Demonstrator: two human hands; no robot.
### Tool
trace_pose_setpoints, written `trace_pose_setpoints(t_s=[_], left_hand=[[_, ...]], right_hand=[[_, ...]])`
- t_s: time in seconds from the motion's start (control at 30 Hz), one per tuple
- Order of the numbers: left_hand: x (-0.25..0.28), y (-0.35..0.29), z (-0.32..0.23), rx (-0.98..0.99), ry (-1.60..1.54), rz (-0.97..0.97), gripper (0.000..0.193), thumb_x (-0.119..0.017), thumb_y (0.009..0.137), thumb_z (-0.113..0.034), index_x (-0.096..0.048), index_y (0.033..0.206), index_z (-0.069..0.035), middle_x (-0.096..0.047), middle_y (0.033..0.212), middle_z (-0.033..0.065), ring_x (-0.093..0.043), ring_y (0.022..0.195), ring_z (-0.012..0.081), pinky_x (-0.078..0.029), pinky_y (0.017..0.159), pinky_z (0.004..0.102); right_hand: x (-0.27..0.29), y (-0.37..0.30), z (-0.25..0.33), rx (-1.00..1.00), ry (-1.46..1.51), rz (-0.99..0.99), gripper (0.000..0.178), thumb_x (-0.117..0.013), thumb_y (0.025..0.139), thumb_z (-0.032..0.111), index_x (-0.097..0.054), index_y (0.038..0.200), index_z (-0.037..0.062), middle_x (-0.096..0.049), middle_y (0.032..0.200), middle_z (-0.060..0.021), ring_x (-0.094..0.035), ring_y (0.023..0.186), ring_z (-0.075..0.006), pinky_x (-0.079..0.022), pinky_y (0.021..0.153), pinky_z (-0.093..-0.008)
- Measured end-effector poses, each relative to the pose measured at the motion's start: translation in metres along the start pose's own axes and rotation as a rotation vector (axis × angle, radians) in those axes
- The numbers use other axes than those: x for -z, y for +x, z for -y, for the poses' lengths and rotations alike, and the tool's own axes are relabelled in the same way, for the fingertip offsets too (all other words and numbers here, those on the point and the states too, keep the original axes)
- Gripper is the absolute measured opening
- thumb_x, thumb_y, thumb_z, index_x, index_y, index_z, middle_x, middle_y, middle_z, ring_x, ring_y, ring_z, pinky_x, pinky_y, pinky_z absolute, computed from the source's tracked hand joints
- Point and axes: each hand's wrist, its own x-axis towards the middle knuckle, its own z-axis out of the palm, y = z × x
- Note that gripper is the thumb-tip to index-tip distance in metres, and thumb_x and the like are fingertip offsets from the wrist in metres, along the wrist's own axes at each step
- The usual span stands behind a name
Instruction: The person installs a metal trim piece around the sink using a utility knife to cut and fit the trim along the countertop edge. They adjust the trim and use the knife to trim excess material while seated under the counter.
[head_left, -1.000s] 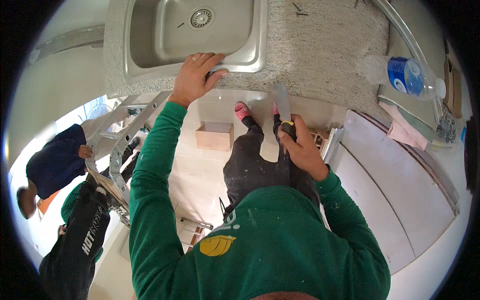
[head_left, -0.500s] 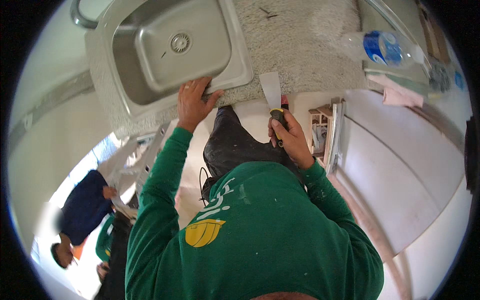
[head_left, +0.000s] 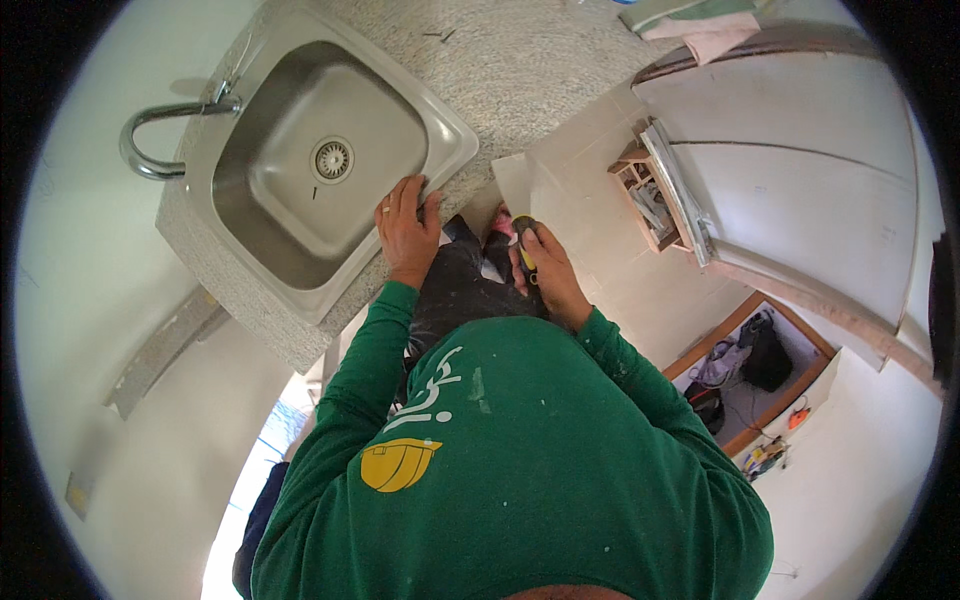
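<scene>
My left hand (head_left: 408, 236) rests on the front rim of a stainless steel sink (head_left: 455, 142), fingers extended over the edge and thumb apart. It holds nothing. In my right hand (head_left: 556, 272) is a putty knife (head_left: 512, 184), gripped by its black and yellow handle. Its wide flat blade points away from me, close to the front edge of the speckled stone countertop (head_left: 530, 70). A small dark sliver lies in the basin near the round drain (head_left: 332, 159).
A curved chrome faucet (head_left: 132, 140) stands left of the sink. Folded cloths (head_left: 715, 32) lie at the far right. A wooden crate (head_left: 640, 200) leans by a white panel (head_left: 800, 190). A wood-framed recess (head_left: 770, 350) holds bags and cables. Dark scraps (head_left: 440, 36) lie on the countertop.
My view has turned, so the sink now looks tilted and the faucet shows fully. The bottle and most of the other person have left view. Both hands keep their places and grip.
</scene>
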Motion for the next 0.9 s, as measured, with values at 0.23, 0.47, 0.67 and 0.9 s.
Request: trace_pose_setpoints(t_s=[0.23,0.47,0.67,0.9], left_hand=[[-0.001,0.001,0.009,-0.101,0.022,0.005,0.034,-0.065,0.105,-0.027,-0.066,0.133,-0.007,-0.068,0.135,0.0141,-0.063,0.124,0.0373,-0.043,0.11,0.0517],[-0.006,0.001,0.007,-0.077,0.001,0.056,0.03,-0.063,0.105,-0.023,-0.067,0.129,-0.005,-0.067,0.135,0.0167,-0.062,0.125,0.0394,-0.043,0.108,0.0535],[0.005,0.002,0.019,-0.194,-0.137,0.064,0.031,-0.064,0.105,-0.02,-0.065,0.13,-0.002,-0.067,0.129,0.0209,-0.062,0.121,0.0424,-0.047,0.104,0.0528],[0.099,-0.027,-0.012,0.518,-0.412,0.74,0.035,-0.057,0.112,-0.029,-0.063,0.132,0.0,-0.068,0.122,0.0188,-0.065,0.116,0.027,-0.051,0.1,0.0434]], right_hand=[[-0.011,0.009,-0.032,-0.017,0.004,0.081,0.039,-0.046,0.117,0.043,-0.053,0.138,0.011,-0.064,0.09,-0.0063,-0.062,0.067,-0.0133,-0.05,0.054,-0.0284],[-0.04,0.02,-0.052,-0.108,0.048,0.144,0.039,-0.043,0.117,0.044,-0.048,0.135,0.0096,-0.069,0.095,-0.0109,-0.071,0.072,-0.0206,-0.061,0.06,-0.0357],[-0.083,0.031,-0.077,-0.112,0.203,0.106,0.038,-0.043,0.117,0.041,-0.047,0.135,0.0073,-0.07,0.096,-0.0127,-0.072,0.071,-0.024,-0.063,0.06,-0.0385],[-0.12,0.033,-0.091,-0.039,0.146,-0.064,0.036,-0.045,0.117,0.038,-0.054,0.129,0.0045,-0.065,0.103,-0.0082,-0.065,0.09,-0.0189,-0.057,0.081,-0.0353]])
